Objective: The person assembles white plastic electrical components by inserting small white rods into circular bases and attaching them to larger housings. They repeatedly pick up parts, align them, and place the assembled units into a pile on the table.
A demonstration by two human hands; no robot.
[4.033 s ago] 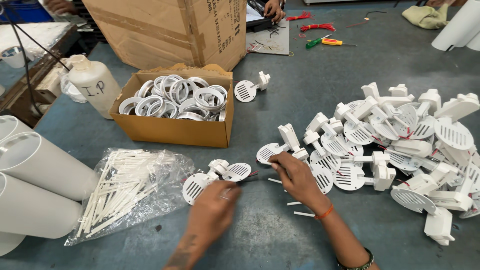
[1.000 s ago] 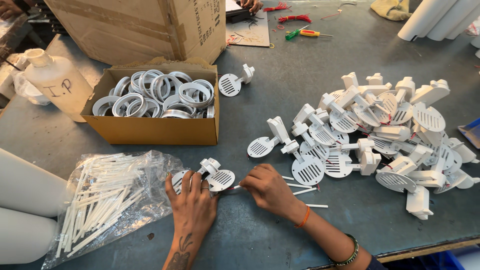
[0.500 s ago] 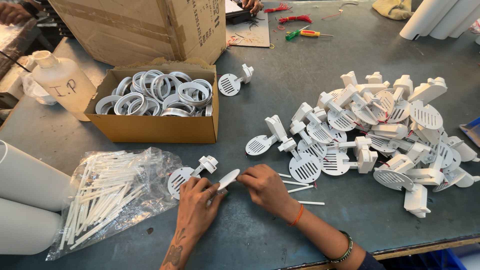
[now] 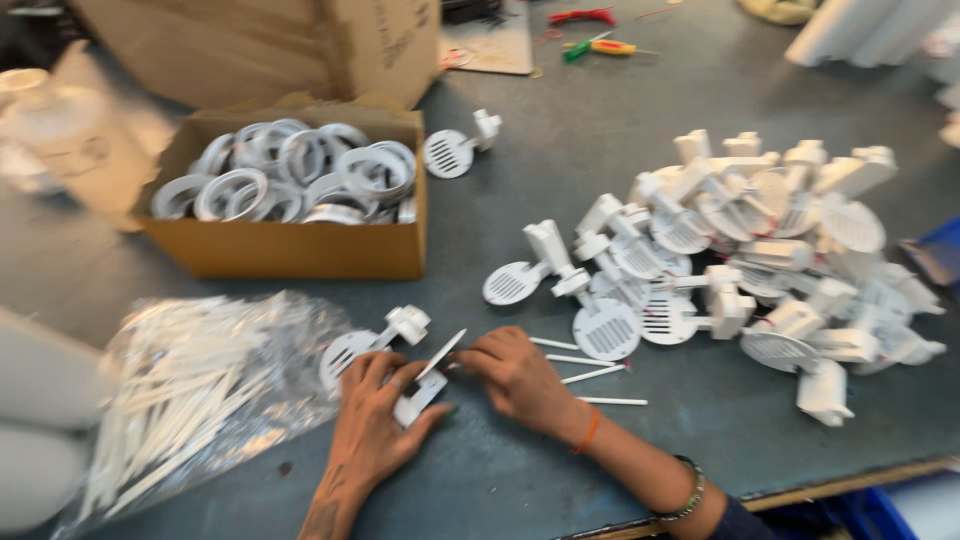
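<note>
On the desk (image 4: 560, 170), grey top, everything placed relative to the open box (image 4: 290, 245) of white rings (image 4: 300, 175).

- Big carton (image 4: 260, 45) behind the box; white rolls (image 4: 35, 420) at far left edge, blurred.
- Pile (image 4: 760, 250) of white grille parts well right of the box: round slotted discs on blocky stems, many, loosely heaped. Looks like the bulk of the stock; can't tell from here which are finished.
- Clear bag (image 4: 190, 400) of thin white sticks just below-left of the box.
- One lone grille part (image 4: 455, 148) just right of the box's back corner.
- Another part (image 4: 375, 340) lies below the box, touching the left hand.
- Left hand (image 4: 375, 425) below the box, grip closed around one grille part (image 4: 428, 375), disc tilted up edge-on.
- Right hand (image 4: 515, 375) touching the same part's disc end, fingers pinched narrow at it; whether a stick is in the pinch I cannot tell, motion blur.
- Four loose sticks (image 4: 590, 375) just right of the right hand.
- Screwdrivers (image 4: 600, 45) far back, untouched.

Progress, my read: one part in work, bag mostly full, lots left.
</note>
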